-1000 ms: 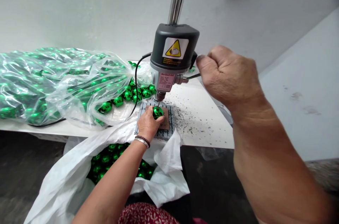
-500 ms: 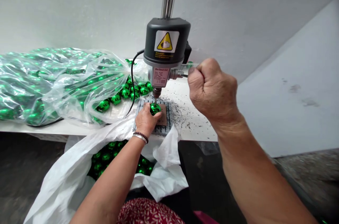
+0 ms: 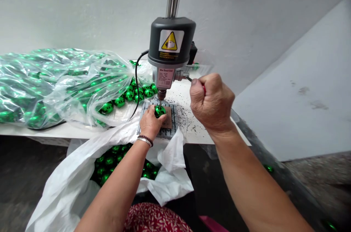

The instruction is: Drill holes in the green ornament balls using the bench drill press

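Under the chuck of a small bench drill (image 3: 172, 41), my left hand (image 3: 151, 123) grips a shiny green ball (image 3: 160, 111) between thumb and fingers. The ball rests on a brown block (image 3: 168, 119) on the drill's grey base (image 3: 142, 129). The bit points down at the ball's top; whether it has entered the ball I cannot tell. My right hand (image 3: 210, 101) is closed around the drill's feed lever (image 3: 188, 78), and a bit of red grip shows between the fingers.
Clear plastic bags (image 3: 55, 89) full of green balls lie on the white table (image 3: 201, 135) to the left, several balls spilling out. A white sack (image 3: 74, 166) holding more balls hangs below the front edge. Dark shavings surround the base. A black cord (image 3: 136, 85) runs beside the drill.
My right hand has moved down and slightly left with the lever, and the red grip now shows. My left hand still holds the ball in place under the bit.
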Demonstrator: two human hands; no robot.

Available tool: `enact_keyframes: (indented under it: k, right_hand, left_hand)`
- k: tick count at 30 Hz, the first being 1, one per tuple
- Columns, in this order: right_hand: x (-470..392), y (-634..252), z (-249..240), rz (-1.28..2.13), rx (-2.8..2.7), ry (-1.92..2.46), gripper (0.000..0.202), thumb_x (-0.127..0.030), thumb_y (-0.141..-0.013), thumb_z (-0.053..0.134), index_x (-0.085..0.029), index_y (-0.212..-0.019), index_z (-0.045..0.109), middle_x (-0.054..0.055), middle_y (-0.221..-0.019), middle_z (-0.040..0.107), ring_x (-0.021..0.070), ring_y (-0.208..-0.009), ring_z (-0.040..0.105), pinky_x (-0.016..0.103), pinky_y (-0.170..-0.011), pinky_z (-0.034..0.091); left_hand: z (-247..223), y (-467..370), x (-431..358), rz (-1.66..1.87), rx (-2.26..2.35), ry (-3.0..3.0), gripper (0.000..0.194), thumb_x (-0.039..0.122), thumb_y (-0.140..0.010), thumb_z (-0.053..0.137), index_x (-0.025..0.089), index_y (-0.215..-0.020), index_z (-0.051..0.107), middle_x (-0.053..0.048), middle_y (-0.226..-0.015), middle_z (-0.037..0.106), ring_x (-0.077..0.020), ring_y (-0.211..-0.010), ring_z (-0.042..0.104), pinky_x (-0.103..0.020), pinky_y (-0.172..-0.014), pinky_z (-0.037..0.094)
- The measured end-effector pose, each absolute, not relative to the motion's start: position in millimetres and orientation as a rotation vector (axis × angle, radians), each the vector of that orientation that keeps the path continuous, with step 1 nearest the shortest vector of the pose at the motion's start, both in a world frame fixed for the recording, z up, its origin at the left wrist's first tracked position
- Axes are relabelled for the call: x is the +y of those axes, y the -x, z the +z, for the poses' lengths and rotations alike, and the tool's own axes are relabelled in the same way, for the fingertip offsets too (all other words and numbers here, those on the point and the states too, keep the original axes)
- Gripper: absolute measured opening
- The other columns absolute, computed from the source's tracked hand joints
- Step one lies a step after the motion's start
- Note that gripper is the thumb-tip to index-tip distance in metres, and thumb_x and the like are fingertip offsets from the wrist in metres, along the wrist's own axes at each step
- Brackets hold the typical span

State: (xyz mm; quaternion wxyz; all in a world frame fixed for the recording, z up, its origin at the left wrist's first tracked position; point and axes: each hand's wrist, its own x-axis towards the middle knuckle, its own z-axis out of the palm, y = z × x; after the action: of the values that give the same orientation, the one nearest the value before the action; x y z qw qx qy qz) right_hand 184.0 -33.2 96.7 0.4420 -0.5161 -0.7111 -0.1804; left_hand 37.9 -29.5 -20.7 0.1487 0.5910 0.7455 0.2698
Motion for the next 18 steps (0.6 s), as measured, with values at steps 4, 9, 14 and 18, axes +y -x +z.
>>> enact_keyframes:
  k: [4, 9, 14, 18]
  right_hand:
    - [-32.3, -184.1, 86.5, -0.477, -1.739, 1.228, 0.032, -0.04, -0.094, 0.031, -0.02, -0.075, 0.048, 0.005, -0.069, 0.052, 0.0126, -0.065, 0.047, 0.029, -0.065, 0.035]
    - [-28.2, -183.8, 77.0, -0.578, -1.693, 1.134, 0.028, -0.036, -0.094, 0.033, -0.021, -0.074, 0.046, 0.003, -0.068, 0.051, 0.0125, -0.064, 0.045, 0.029, -0.064, 0.034]
    - [-24.4, -183.2, 62.0, -0.688, -1.649, 1.073, 0.021, -0.031, -0.093, 0.037, -0.021, -0.076, 0.044, 0.003, -0.065, 0.049, 0.0136, -0.063, 0.044, 0.03, -0.063, 0.034]
    - [-25.4, -183.5, 46.0, -0.746, -1.636, 0.98, 0.013, -0.026, -0.09, 0.041, -0.021, -0.078, 0.044, 0.002, -0.064, 0.05, 0.0135, -0.061, 0.045, 0.029, -0.061, 0.035]
  left_hand:
    - [-22.4, -37.5, -29.3, 0.792, 2.134, -1.702, 0.047, 0.047, -0.081, 0.065, 0.022, -0.119, 0.057, -0.011, -0.111, 0.067, -0.0282, -0.104, 0.064, -0.034, -0.083, 0.049]
    - [-23.4, -36.0, -29.4, 0.787, 2.121, -1.725, 0.047, 0.045, -0.081, 0.065, 0.022, -0.121, 0.056, -0.01, -0.112, 0.066, -0.0266, -0.106, 0.063, -0.032, -0.084, 0.049]
    - [-24.3, -34.6, -29.2, 0.81, 2.095, -1.725, 0.045, 0.045, -0.081, 0.066, 0.022, -0.118, 0.056, -0.009, -0.108, 0.067, -0.0262, -0.103, 0.064, -0.032, -0.082, 0.048]
    - [-23.1, -34.4, -29.2, 0.816, 2.091, -1.706, 0.042, 0.044, -0.08, 0.067, 0.022, -0.114, 0.058, -0.009, -0.106, 0.068, -0.0261, -0.101, 0.064, -0.032, -0.08, 0.048]
